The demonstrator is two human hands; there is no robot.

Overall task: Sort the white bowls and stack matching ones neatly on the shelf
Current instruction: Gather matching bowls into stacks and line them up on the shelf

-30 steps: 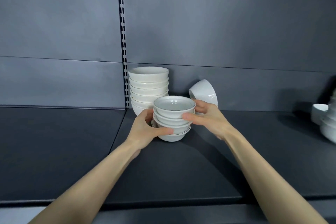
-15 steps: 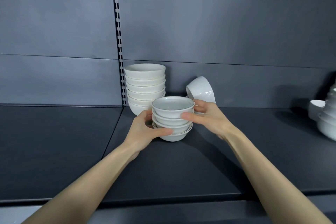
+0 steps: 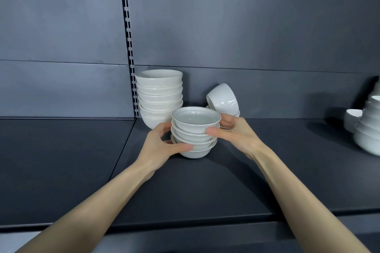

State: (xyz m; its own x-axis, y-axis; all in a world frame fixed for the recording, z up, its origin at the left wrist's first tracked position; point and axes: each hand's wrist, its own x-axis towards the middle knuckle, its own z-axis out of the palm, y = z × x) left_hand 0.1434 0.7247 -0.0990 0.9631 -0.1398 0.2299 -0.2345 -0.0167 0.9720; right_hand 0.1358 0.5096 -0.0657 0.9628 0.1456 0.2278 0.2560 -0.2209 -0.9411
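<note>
The dark shelf [image 3: 61, 170] runs the full width of the view, and a slotted upright [image 3: 128, 37] divides its back panel left of centre. Just right of the upright, against the back panel, stands the tall stack of bowls [image 3: 159, 96], nested upright. In front of it and slightly to the right, the left hand [image 3: 160, 146] grips the short stack of bowls [image 3: 194, 133]: the thumb lies across the lowest bowls at the front and the fingers curl round the far left side. The short stack sits on the shelf surface, mouths up (the lower bowls sit slightly off-centre). The right hand [image 3: 236, 135] grips the same stack from the opposite side, thumb on the wall of the upper bowls, fingers curled behind. Behind the right hand, a tilted bowl [image 3: 223, 97] lies on its side, mouth facing left, on another bowl that is mostly hidden. At the far right edge, well apart, stands a further group of bowls [image 3: 368, 127].
</note>
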